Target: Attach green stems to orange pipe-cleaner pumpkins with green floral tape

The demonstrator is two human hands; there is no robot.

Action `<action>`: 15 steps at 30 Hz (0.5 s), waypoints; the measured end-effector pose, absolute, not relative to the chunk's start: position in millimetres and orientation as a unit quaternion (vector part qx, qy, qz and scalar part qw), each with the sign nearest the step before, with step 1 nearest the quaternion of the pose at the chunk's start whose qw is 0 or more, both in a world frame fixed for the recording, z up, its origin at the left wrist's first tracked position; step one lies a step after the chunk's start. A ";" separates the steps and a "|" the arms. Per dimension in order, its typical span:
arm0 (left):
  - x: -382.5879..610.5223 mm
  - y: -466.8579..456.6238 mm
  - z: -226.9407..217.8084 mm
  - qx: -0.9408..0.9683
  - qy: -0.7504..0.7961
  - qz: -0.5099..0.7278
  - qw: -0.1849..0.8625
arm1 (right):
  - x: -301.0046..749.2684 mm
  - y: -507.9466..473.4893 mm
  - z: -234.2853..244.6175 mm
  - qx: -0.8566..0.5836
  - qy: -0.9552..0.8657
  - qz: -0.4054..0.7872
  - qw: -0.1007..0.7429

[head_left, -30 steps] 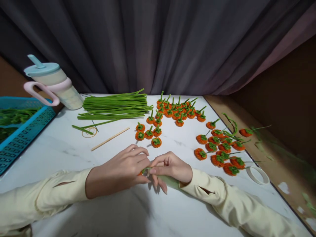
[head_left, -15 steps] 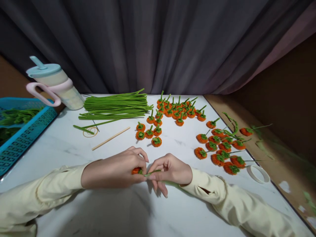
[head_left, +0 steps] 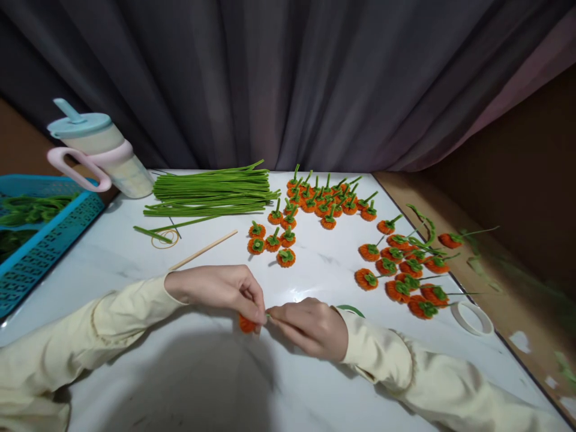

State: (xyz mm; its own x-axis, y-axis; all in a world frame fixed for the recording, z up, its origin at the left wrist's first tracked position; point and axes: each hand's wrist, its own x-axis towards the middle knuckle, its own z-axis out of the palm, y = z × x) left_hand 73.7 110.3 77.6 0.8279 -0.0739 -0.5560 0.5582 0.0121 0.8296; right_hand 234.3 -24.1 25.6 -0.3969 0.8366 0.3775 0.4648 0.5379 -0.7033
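Note:
Just in front of me, my left hand (head_left: 231,293) is closed on a small orange pipe-cleaner persimmon (head_left: 246,324), which hangs partly hidden below the fingertips. My right hand (head_left: 312,327) meets it from the right, back of the hand up. Its fingers pinch the persimmon's green stem (head_left: 268,316), of which only a tiny bit shows. Beside the right cuff a green curved edge (head_left: 351,310) peeks out, perhaps a roll of tape; the sleeve covers the rest. A wooden stick (head_left: 204,249) lies beyond the left hand.
Finished-looking persimmons with upright stems (head_left: 321,201) stand at the back; others with thin wire stems (head_left: 400,270) lie right. Green pipe cleaners (head_left: 211,192) are bundled back left, near rubber bands (head_left: 164,239), a tumbler (head_left: 108,153) and a blue basket (head_left: 54,258). A white ring (head_left: 472,318) sits right.
My right hand has rolled over, its spread lower fingers now folded and the back turned up. My left hand has lifted and tilted, showing more of the persimmon; less stem shows between the hands.

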 end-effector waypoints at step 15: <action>70.8 117.5 40.1 0.562 0.074 -0.139 0.812 | 242.6 -6.1 27.0 -0.339 -0.333 0.772 0.422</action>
State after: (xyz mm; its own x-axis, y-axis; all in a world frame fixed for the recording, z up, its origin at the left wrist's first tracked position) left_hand 70.8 117.5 40.1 0.9503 -0.1433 -0.2763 0.3091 0.3306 0.8917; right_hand 242.6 -6.1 27.0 -0.4146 0.8769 -0.2432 -0.4260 -0.4232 -0.7996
